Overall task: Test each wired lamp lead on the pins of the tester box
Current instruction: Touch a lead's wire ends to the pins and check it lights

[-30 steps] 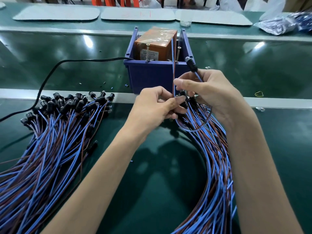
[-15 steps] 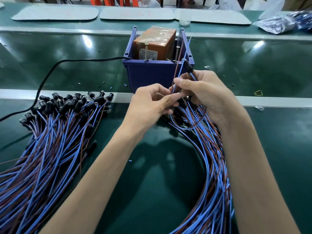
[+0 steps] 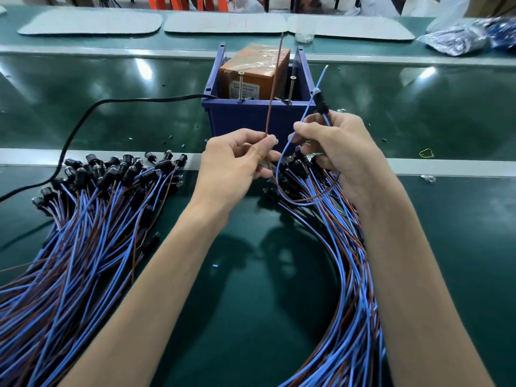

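— Nearest first?
— Left heap of leads (image 3: 83,219) fanned out; right heap (image 3: 343,275) curving under the right wrist.
— Hands?
— Left hand (image 3: 240,160) pinching the brown wire (image 3: 271,101) upright. Right hand (image 3: 337,152) pinching the blue wire (image 3: 320,79), black lamp holder (image 3: 321,103) poking above the fingers.
— Step?
— Probably lining up one lead; neither bare end on a pin yet.
— Next?
— Touching each end to its own pin among the pins (image 3: 292,88) on the tester box (image 3: 248,74), just behind the hands.
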`<state>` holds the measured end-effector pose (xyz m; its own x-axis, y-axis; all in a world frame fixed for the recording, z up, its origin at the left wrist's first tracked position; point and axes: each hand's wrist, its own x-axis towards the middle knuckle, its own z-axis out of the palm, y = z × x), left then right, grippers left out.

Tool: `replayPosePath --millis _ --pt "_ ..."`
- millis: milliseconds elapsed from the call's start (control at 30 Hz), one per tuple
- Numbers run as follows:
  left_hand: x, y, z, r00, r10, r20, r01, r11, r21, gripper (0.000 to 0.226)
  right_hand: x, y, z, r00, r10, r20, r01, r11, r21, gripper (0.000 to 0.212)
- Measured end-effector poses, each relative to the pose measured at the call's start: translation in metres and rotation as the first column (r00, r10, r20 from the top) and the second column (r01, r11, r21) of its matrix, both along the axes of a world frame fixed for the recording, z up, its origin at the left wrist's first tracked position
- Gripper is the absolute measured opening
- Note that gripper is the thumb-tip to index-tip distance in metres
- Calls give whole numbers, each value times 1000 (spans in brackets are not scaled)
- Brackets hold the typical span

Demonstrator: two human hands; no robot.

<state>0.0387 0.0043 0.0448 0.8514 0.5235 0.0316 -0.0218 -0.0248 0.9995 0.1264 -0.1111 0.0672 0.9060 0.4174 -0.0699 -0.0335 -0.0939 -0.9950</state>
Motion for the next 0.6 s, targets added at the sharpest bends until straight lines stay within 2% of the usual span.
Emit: replayPosePath --millis 167,267,433,500,600 --pt "-1 9 2 999 40 6 -40 998 46 8 1 0 0 1000 -21 -20 22 999 46 16" --pt "0 18 2 993 118 10 -118 981 152 26 2 0 0 999 -53 11 52 998 39 17" --pt "2 33 0 967 253 9 -241 907 345 52 2 0 2 995 -104 0 103 983 154 14" --pt "1 36 -1 960 280 -8 -253 879 405 50 1 -1 2 993 -118 -9 117 975 189 14" --pt "1 37 -3 961 278 -1 -246 854 459 35 2 -2 0 990 -138 -2 136 972 193 16"
